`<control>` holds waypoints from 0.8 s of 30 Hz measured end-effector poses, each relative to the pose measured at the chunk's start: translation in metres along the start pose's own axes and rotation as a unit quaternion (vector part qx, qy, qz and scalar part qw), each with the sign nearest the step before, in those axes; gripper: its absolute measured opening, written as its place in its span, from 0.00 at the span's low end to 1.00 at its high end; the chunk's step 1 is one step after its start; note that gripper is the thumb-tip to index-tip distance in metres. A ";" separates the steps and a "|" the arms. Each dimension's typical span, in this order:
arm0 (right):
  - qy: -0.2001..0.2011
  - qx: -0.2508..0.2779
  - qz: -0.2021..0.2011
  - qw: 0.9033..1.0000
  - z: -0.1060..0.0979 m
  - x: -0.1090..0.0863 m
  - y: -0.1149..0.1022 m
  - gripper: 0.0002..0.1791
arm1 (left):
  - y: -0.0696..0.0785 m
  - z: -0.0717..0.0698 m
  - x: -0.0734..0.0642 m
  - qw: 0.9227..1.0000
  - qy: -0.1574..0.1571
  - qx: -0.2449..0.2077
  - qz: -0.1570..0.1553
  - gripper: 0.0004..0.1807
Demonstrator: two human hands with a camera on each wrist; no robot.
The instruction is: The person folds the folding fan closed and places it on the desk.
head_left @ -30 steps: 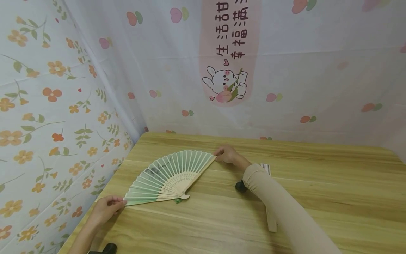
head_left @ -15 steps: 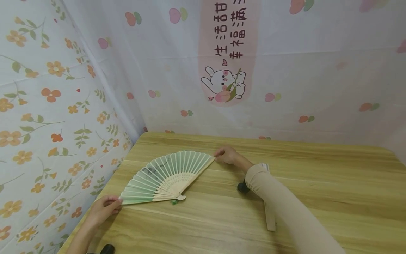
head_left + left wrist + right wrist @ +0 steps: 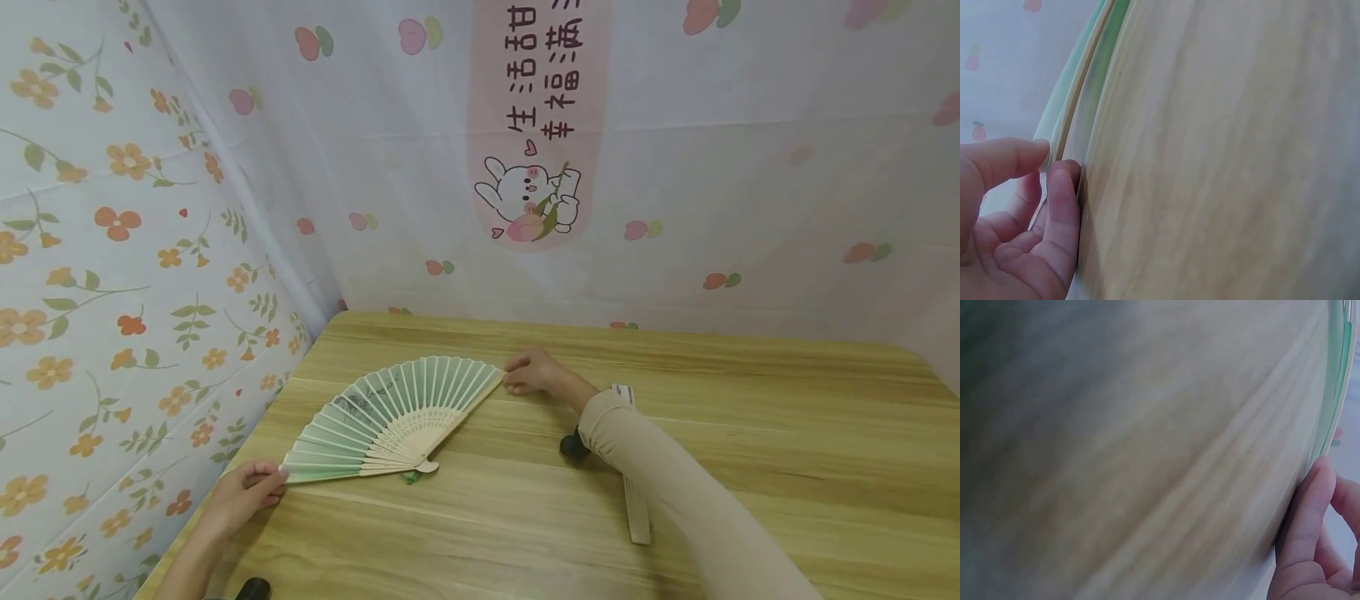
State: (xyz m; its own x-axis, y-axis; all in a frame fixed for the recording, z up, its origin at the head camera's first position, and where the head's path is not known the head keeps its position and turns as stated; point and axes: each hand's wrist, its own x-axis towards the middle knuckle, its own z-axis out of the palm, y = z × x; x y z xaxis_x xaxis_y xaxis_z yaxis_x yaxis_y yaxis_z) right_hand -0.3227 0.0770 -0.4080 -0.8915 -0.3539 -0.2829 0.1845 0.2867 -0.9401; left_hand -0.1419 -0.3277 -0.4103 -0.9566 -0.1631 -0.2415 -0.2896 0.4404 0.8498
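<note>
A green folding fan [image 3: 397,408] with pale wooden ribs lies spread out on the wooden table, a dark printed pattern on its leaf. My left hand [image 3: 243,493] pinches the near outer corner between thumb and fingers; the left wrist view shows the fingertips [image 3: 1063,181] at the fan's edge. At the far right corner, my right hand [image 3: 531,371] pinches the other end guard, its fingertips [image 3: 1322,472] low by the tabletop in the right wrist view. A small green tassel [image 3: 411,477] shows by the fan's pivot.
A second, folded fan [image 3: 636,508] lies under my right forearm, partly hidden by the sleeve [image 3: 660,467]. Dark wrist-camera parts [image 3: 574,446] show beside it. Patterned curtains [image 3: 390,167] stand behind and to the left of the table [image 3: 787,433].
The spread fan and both hands have shifted slightly to the left, mostly in the first half second. The grip of both hands on its corners stays the same.
</note>
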 end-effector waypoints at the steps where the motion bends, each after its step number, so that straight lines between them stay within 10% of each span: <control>1: -0.002 0.005 0.002 1.000 0.000 0.000 0.000 0.17 | 0.000 0.000 0.000 1.000 0.001 -0.002 -0.002 0.16; 24: 0.000 0.055 0.049 0.997 0.001 0.001 -0.001 0.14 | -0.006 -0.001 0.000 0.999 -0.008 -0.034 0.019 0.18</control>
State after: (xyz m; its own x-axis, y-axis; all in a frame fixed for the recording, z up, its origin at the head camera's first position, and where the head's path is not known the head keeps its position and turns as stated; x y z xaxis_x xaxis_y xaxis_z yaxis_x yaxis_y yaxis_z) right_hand -0.3230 0.0752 -0.4079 -0.8670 -0.3281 -0.3751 0.3155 0.2213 -0.9228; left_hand -0.1405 -0.3313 -0.4145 -0.9675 -0.1332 -0.2150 -0.2504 0.3853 0.8882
